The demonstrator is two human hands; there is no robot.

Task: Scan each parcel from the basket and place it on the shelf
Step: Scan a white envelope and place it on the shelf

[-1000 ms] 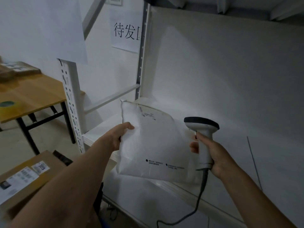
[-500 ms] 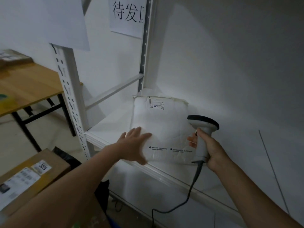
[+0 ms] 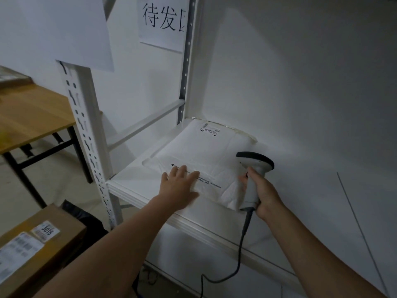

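A left hand (image 3: 179,186), fingers spread, pressed flat on a white parcel (image 3: 214,151) lying on the shelf (image 3: 133,186), near its front edge; the right hand (image 3: 263,190) gripped a scanner (image 3: 254,166). A careless withdrawal could drag the parcel off.

A wooden counter (image 3: 32,117) with black legs (image 3: 23,181) stands at the left of the frame, on a pale floor (image 3: 53,179). A flat brown thing (image 3: 10,79) lies on its far end. At the top, a white paper sign (image 3: 161,20) shows big black writing. A plain white sheet (image 3: 64,29) hangs at the upper left. A white wall (image 3: 300,82) fills the right.
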